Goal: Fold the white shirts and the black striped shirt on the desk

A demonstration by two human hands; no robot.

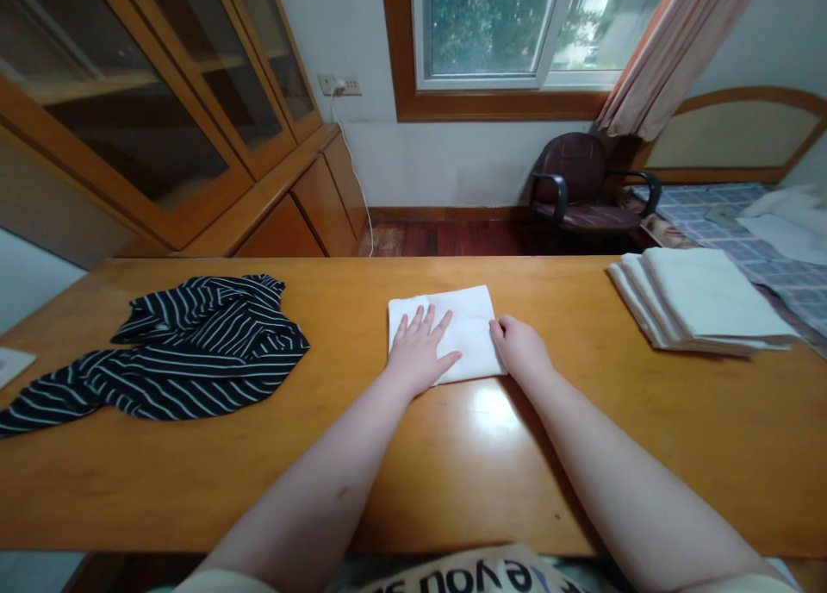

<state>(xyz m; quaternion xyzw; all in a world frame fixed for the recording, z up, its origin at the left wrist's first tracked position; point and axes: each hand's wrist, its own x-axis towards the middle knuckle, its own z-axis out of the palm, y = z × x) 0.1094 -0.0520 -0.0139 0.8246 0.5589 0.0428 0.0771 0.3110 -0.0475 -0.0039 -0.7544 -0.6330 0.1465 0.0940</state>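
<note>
A white cloth (469, 326), folded into a rough square, lies flat in the middle of the wooden table. My left hand (419, 349) rests on its left part, fingers spread and palm down. At the cloth's right edge, my right hand (520, 345) has its fingers curled, with thumb and fingers pinching the border. The fingertips under that edge are partly hidden.
A stack of folded white cloths (704, 300) sits at the table's right. On the left lies a crumpled black-and-white striped garment (207, 352). Beyond the wooden table (336, 472) stand a glass-doored cabinet (194, 136), an office chair (578, 179) and a bed (717, 222).
</note>
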